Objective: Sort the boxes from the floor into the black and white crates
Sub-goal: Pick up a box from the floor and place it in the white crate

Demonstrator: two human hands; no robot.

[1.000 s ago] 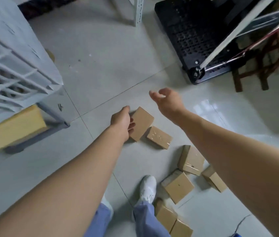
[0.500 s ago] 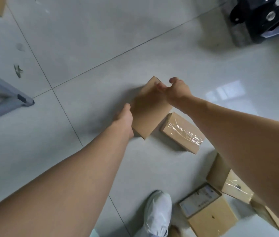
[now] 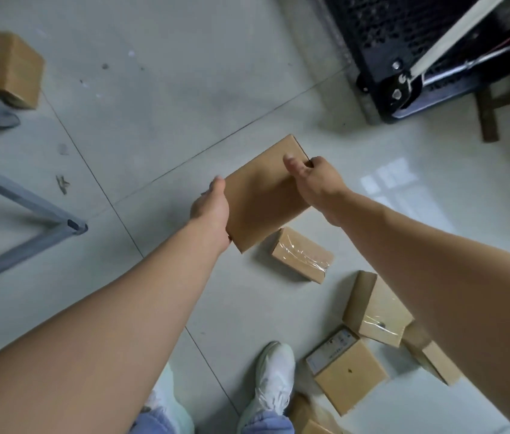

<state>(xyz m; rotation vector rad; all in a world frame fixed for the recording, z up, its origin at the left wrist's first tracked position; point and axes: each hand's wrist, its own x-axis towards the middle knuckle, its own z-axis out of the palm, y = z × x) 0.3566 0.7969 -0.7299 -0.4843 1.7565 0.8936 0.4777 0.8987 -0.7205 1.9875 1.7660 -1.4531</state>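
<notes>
A flat cardboard box [image 3: 263, 195] is held above the floor [image 3: 153, 89] between both hands: the left hand [image 3: 211, 211] grips its near-left edge, the right hand [image 3: 316, 180] its far-right edge. A taped box [image 3: 302, 255] lies at five o'clock of it.

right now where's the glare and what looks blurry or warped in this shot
Head view: window glare on the glossy floor tile right of the held box; plastic wrap glints on the taped box; forearms bulge at the frame edges from the wide lens; the far-left box is soft.
</notes>
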